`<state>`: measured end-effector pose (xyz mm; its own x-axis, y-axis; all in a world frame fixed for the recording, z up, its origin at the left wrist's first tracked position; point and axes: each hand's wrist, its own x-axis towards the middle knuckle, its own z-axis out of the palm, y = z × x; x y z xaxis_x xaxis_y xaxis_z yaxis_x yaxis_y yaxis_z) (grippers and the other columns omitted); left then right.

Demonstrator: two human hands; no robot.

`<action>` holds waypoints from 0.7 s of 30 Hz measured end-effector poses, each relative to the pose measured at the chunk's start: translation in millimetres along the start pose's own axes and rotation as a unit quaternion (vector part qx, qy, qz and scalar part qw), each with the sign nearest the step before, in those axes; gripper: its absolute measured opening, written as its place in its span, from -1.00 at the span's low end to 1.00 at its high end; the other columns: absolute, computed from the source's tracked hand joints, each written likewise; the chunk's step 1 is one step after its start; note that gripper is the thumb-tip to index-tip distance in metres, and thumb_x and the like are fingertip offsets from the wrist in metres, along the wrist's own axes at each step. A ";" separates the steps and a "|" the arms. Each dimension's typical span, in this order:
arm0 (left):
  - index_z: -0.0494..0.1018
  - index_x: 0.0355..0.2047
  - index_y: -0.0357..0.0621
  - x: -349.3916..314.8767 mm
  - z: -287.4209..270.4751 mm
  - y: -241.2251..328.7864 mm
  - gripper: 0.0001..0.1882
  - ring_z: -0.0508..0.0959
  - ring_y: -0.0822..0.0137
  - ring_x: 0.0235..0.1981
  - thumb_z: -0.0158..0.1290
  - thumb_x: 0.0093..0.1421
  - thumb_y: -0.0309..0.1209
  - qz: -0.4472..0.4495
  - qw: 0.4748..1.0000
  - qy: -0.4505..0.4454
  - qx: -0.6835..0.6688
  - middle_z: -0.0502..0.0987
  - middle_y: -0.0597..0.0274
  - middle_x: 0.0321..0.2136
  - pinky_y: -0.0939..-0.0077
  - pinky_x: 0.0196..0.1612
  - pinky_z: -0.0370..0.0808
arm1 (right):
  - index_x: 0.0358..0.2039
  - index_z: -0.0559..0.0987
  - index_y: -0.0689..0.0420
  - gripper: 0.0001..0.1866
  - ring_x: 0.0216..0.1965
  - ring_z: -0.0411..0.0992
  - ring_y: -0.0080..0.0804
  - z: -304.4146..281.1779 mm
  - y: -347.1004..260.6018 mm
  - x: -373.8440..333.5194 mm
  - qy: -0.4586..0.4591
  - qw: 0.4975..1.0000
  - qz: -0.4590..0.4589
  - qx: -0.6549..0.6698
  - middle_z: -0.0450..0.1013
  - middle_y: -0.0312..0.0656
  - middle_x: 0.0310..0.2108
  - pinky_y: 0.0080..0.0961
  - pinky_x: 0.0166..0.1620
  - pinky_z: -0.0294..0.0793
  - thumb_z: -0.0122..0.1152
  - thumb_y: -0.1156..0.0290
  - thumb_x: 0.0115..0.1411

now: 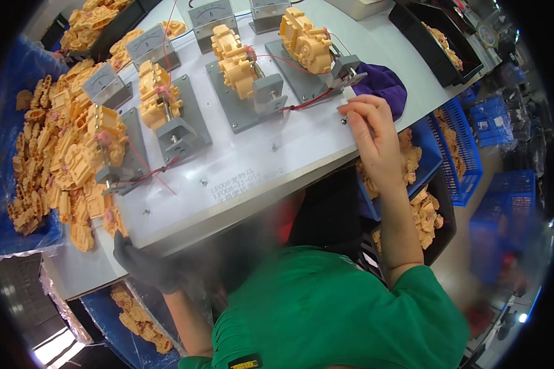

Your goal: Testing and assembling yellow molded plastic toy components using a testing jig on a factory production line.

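Note:
My right hand (377,132), bare, rests at the right end of a white board (246,154). Its thumb and forefinger are drawn together beside a small metal stud (344,121); anything between the tips is too small to make out. My left hand (143,264) wears a dark grey glove and lies at the board's lower left corner, fingers stretched, near a loose yellow plastic housing (113,220). On the board, grey fixtures each carry a yellow gear housing, such as the rightmost housing (306,43), the middle housing (235,61) and the left housing (158,92).
Analog panel meters (210,21) stand behind the fixtures, with thin red wires (308,104) running between. Yellow housings (49,141) heap at the left. A purple cloth (381,86) lies by the right fixture. Blue crates (458,154) and a black bin (415,31) are to the right.

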<state>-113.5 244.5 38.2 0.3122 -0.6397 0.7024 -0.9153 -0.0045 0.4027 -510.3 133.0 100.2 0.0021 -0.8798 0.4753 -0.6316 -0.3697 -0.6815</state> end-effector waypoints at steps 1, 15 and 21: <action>0.31 0.09 -0.40 -3.0 4.2 6.3 -0.62 0.40 0.14 0.03 -0.33 0.39 -0.44 -0.178 0.974 0.026 -0.136 0.37 -0.03 0.03 0.32 0.09 0.35 | -0.22 0.57 0.20 -0.86 -0.10 0.33 -0.28 0.4 0.9 -0.1 -0.007 1.000 -0.002 -0.008 0.38 -0.15 -0.17 -0.48 -0.03 0.32 0.07 0.51 0.26; 0.34 0.04 -0.42 -6.8 12.3 10.0 -0.46 0.44 0.17 -0.06 -0.36 0.43 -0.13 -0.073 0.994 0.022 -0.084 0.38 0.03 -0.09 0.31 0.04 0.40 | -0.25 0.58 0.14 -0.90 0.00 0.29 -0.33 3.8 8.1 -7.6 -0.009 0.999 0.033 0.027 0.33 -0.15 -0.06 -0.45 0.10 0.24 0.14 0.48 0.24; 0.34 0.04 -0.43 -8.3 9.7 8.8 -0.41 0.43 0.15 -0.06 -0.39 0.44 -0.08 -0.075 0.995 0.019 -0.063 0.38 0.00 -0.08 0.28 0.04 0.39 | -0.29 0.56 0.14 -0.92 0.01 0.29 -0.33 3.3 11.5 -9.4 -0.013 0.999 0.023 0.032 0.34 -0.17 -0.08 -0.43 0.12 0.21 0.18 0.45 0.21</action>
<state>-126.6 242.4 30.2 0.4539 -0.6103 0.6492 -0.8192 0.0008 0.5735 -515.0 136.0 86.0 -0.0056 -0.9035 0.4285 -0.5808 -0.3458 -0.7369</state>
